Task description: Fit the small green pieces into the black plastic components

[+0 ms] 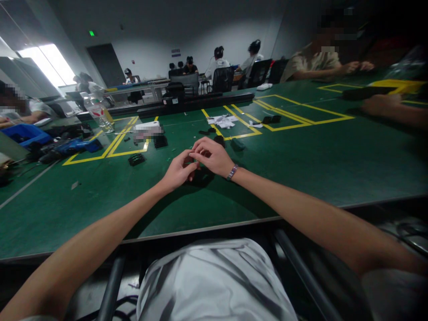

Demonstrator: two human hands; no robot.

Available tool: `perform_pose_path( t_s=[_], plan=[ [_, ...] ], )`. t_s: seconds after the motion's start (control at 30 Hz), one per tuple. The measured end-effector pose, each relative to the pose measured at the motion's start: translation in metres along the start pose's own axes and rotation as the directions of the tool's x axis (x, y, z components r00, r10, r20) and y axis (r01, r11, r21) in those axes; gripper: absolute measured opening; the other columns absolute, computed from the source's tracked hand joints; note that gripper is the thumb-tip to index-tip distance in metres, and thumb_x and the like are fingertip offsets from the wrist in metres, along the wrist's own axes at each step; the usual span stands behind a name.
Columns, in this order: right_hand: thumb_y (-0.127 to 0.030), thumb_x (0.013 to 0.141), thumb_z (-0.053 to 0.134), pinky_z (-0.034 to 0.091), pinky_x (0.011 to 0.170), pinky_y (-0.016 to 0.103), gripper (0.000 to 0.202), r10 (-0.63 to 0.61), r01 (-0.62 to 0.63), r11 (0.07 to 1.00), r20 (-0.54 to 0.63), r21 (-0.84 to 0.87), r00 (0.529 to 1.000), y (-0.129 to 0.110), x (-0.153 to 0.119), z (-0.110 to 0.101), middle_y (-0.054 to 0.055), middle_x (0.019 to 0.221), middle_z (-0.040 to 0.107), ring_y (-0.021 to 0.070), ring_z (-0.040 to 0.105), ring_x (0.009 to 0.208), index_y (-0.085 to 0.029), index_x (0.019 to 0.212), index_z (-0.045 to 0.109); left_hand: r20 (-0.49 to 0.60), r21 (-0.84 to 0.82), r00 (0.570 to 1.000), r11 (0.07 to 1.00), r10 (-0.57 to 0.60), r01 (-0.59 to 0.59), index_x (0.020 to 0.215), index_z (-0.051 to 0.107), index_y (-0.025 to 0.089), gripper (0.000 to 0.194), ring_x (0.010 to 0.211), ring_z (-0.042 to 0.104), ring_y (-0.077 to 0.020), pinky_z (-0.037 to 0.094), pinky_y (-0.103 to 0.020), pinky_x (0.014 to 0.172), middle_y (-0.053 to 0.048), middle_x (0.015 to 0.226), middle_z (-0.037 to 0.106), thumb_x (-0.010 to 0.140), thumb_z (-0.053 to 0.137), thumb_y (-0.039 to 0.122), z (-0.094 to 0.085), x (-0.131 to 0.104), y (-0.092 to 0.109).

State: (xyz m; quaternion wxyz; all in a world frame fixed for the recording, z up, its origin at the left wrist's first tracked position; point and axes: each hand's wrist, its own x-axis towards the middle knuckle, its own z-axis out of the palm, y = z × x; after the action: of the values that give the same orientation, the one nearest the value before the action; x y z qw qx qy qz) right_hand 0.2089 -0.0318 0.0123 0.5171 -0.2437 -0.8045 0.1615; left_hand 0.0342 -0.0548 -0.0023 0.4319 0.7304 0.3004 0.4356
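My left hand [180, 169] and my right hand [211, 156] meet above the green tabletop [207, 205], fingertips pinched close together. Whatever lies between the fingers is too small or too hidden to name. A patterned band [232, 172] circles my right wrist. Tiny green bits [169, 159] are scattered on the table just beyond my left hand. To its left sits a small black piece with green parts [136, 159]. Behind my right hand are a dark block [220, 141] and a dark rounded piece [237, 144].
Yellow tape [110, 154] marks rectangles on the table. Crumpled white paper [223, 121] lies farther back. Clear bottles [100, 113] stand at the left, near a blue bin [25, 134]. A co-worker's arm [391, 107] reaches in at the right. Other people sit at the back.
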Motion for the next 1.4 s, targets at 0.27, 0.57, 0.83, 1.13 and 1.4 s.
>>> perform_pose_path(
  t_s=[0.27,0.57,0.83,1.13,1.4],
  plan=[
    [-0.033,0.091,0.062,0.051,0.066,0.029,0.020,-0.002,0.002,1.000,0.044,-0.010,0.999,-0.001,0.003,-0.006,0.007,0.101,0.062,0.0146,0.059,0.078,-0.017,0.081,0.063,0.000,-0.008,1.000,1.000,-0.011,0.011,0.114,0.051,0.017,0.032,0.044,0.052,-0.0048,0.042,-0.016,0.039,0.001,0.076,0.060,0.090,0.060,0.035,0.001,0.000,-0.002],
    [-0.028,0.086,0.066,0.054,0.073,0.032,0.012,0.034,-0.058,0.992,0.206,0.114,0.978,0.003,0.008,-0.020,0.008,0.108,0.061,0.0166,0.061,0.086,-0.016,0.084,0.066,-0.002,-0.050,1.000,0.999,-0.020,0.019,0.122,0.049,0.017,0.040,0.046,0.054,-0.0051,0.042,-0.016,0.039,-0.003,0.086,0.064,0.091,0.060,0.039,0.000,0.000,-0.005],
    [-0.033,0.085,0.066,0.051,0.059,0.027,0.019,0.143,-0.219,0.954,0.330,0.206,0.933,0.008,0.008,-0.022,0.008,0.114,0.061,0.0110,0.060,0.069,-0.016,0.094,0.065,0.017,-0.039,0.999,0.999,-0.035,0.035,0.127,0.049,0.017,0.046,0.045,0.054,-0.0057,0.042,-0.016,0.037,-0.004,0.087,0.064,0.090,0.061,0.042,0.000,-0.001,-0.003],
    [-0.037,0.085,0.066,0.050,0.055,0.025,0.023,0.191,-0.277,0.936,0.349,0.218,0.918,0.010,0.007,-0.020,0.008,0.113,0.061,0.0112,0.060,0.068,-0.016,0.094,0.064,0.031,-0.067,0.998,0.996,-0.053,0.055,0.133,0.047,0.017,0.052,0.048,0.056,-0.0073,0.040,-0.016,0.038,-0.001,0.078,0.061,0.089,0.062,0.042,-0.002,-0.001,-0.006],
    [-0.037,0.085,0.067,0.050,0.054,0.024,0.023,0.201,-0.285,0.934,0.339,0.218,0.919,0.010,0.006,-0.020,0.008,0.113,0.062,0.0105,0.059,0.067,-0.016,0.095,0.064,0.048,-0.114,0.998,0.992,-0.044,0.049,0.133,0.045,0.017,0.052,0.053,0.059,-0.0113,0.046,-0.019,0.041,0.000,0.073,0.059,0.089,0.062,0.039,-0.001,0.000,-0.008]
  ],
)
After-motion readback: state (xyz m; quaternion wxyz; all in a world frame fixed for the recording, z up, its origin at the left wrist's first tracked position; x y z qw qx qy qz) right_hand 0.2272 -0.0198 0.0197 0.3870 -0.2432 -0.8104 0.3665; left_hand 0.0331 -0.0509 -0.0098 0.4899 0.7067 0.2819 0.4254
